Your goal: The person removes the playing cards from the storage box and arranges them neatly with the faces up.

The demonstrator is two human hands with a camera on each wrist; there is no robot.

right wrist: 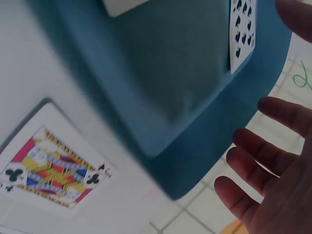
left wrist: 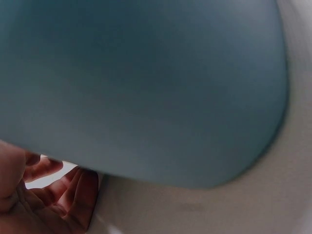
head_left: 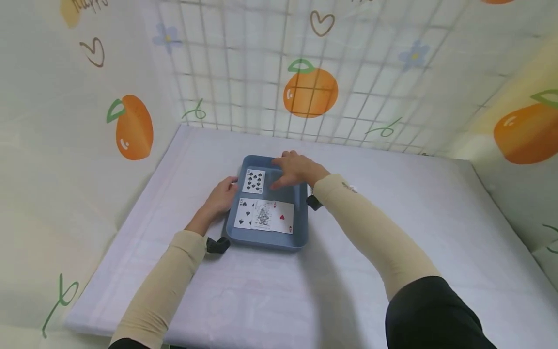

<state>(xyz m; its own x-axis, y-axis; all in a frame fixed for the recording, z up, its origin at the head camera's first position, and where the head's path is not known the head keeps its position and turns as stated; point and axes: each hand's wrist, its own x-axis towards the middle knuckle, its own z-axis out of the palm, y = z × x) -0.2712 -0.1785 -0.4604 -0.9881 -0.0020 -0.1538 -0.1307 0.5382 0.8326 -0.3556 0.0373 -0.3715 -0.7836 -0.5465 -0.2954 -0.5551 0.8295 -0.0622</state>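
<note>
A blue tray (head_left: 267,237) stands on the table with playing cards in it. A ten-like spade card (head_left: 254,182) lies at its upper left; a lower row overlaps another spade card (head_left: 244,213), a joker (head_left: 263,215) and an ace of hearts (head_left: 284,217). My left hand (head_left: 222,196) rests against the tray's left side, fingers loosely bent beside the wall in the left wrist view. Over the tray's far right part reaches my right hand (head_left: 298,169), fingers spread at the far rim and thumb over the inside. Nothing shows between its fingers in the right wrist view.
A clubs face card (right wrist: 53,170) lies on the white tablecloth outside the tray, mostly hidden behind my right forearm in the head view. A wire grid (head_left: 244,87) behind a printed curtain stands along the back edge of the table.
</note>
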